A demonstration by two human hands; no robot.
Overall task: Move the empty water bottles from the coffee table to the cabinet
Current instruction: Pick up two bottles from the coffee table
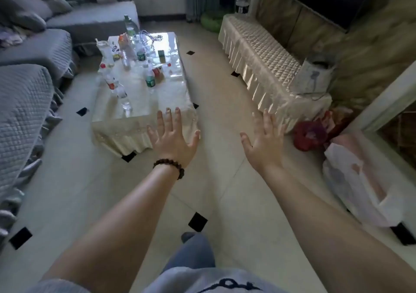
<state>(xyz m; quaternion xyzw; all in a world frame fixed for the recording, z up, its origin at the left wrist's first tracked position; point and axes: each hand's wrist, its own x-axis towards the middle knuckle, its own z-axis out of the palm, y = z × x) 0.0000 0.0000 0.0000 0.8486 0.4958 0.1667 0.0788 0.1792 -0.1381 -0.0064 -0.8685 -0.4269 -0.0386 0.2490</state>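
My left hand (172,138) and right hand (265,139) are both spread wide and hold nothing. The water bottles (126,67) stand crowded on the coffee table (144,121) in the upper left of the frame. I should step closer and grab the nearest bottle (126,107) by its middle, gently, without bumping the others.

A home living room is shown. A sofa (29,103) draped in grey quilted covers is ranged along the left, and a low coffee table (171,94) under a cream lace cloth is set on pale floor tiles (216,103) with black diamond insets. A long cabinet (258,65), similarly covered, is placed against the right wall.
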